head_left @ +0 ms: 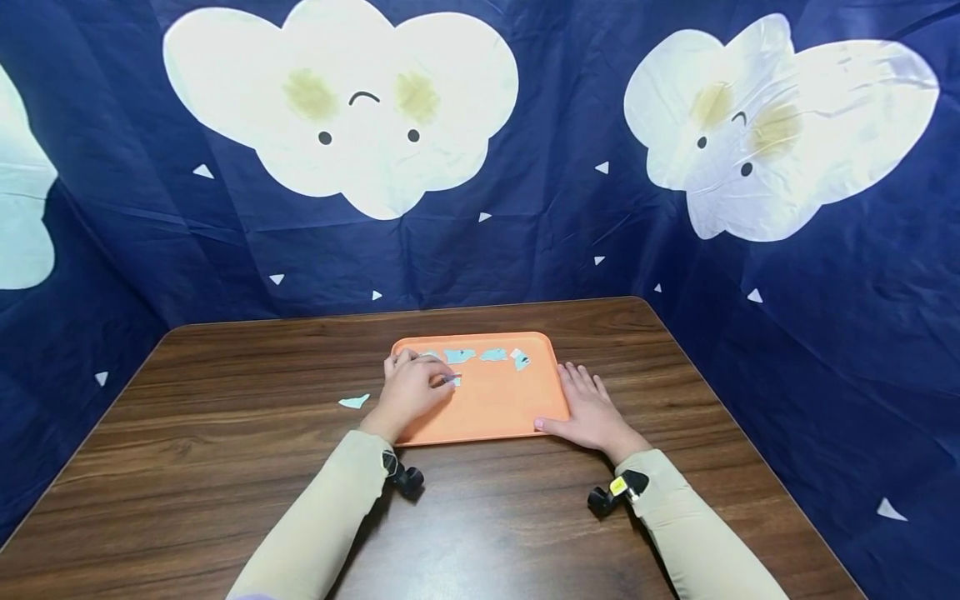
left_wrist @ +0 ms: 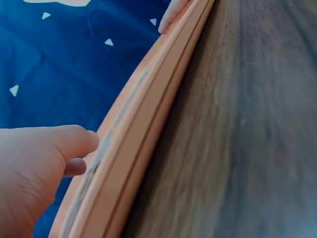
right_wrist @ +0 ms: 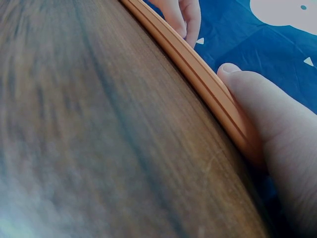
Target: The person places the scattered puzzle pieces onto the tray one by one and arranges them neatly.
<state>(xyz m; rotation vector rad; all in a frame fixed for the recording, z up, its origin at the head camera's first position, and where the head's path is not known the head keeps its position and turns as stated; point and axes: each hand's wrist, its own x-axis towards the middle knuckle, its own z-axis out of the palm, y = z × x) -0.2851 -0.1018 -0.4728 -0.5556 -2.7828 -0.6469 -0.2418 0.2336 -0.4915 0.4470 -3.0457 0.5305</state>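
My left hand (head_left: 414, 387) is over the left part of an orange tray (head_left: 495, 408), with thumb and fingertips at a small light-blue piece with a dark purple mark (head_left: 453, 380). It seems to pinch that piece; the fingers partly hide it. Along the tray's far side lie several irregular light-blue flat pieces: one (head_left: 460, 356) near the left hand, another (head_left: 493, 355) in the middle, and one with dark marks (head_left: 521, 359) at the right. My right hand (head_left: 592, 412) rests against the tray's right edge, fingers extended, thumb on the near right corner.
On the brown wooden table (head_left: 262, 392), left of the tray, lies another light-blue piece (head_left: 354, 402). A dark-blue curtain (head_left: 450, 267) with white clouds and triangles stands behind the table and along its sides. Each wrist carries a small black camera.
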